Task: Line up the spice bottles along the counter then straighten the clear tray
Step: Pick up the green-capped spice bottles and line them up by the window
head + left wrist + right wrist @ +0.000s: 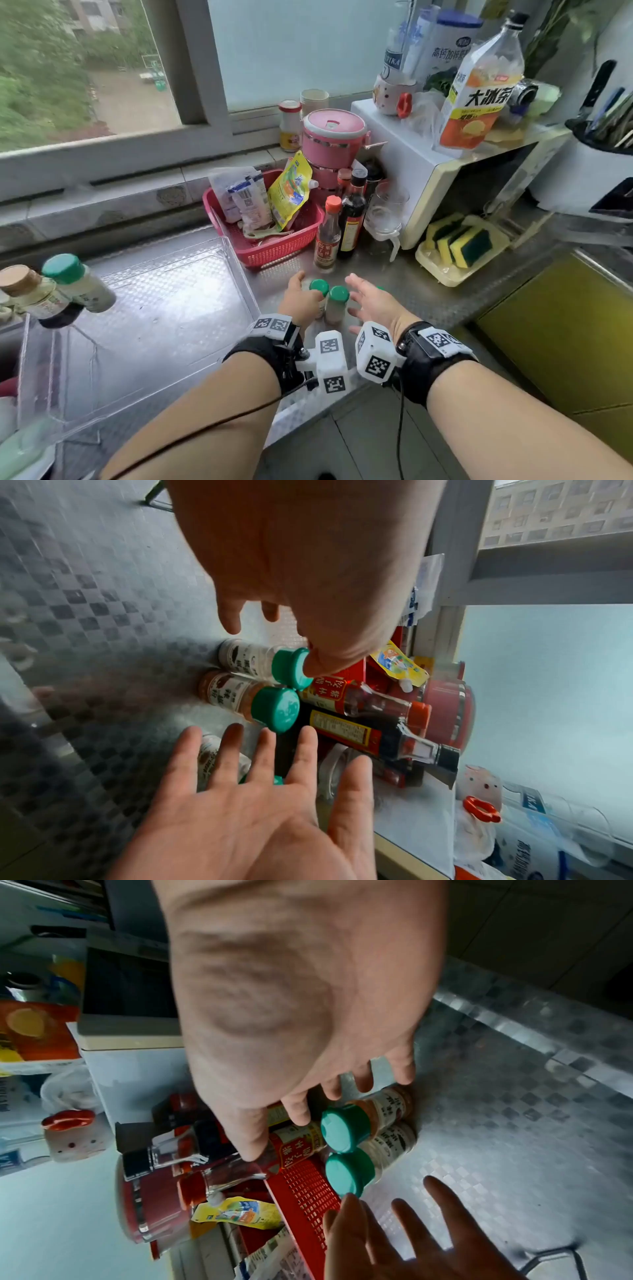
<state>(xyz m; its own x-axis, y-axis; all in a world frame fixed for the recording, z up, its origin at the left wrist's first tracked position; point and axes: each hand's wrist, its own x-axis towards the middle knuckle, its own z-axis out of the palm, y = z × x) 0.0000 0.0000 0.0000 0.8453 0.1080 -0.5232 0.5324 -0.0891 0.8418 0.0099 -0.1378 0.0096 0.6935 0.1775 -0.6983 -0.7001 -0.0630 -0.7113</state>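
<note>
Two green-capped spice bottles stand side by side on the steel counter between my hands. The pale one is next to my left hand, whose thumb touches its cap while the fingers stay straight. The orange-filled one stands beside it. My right hand is open with fingers spread, partly covering a third bottle. The clear tray lies askew to the left.
Behind the bottles stand a vinegar bottle, a dark sauce bottle and a red basket of packets. A microwave and a sponge tray are to the right. Two more spice bottles show at far left.
</note>
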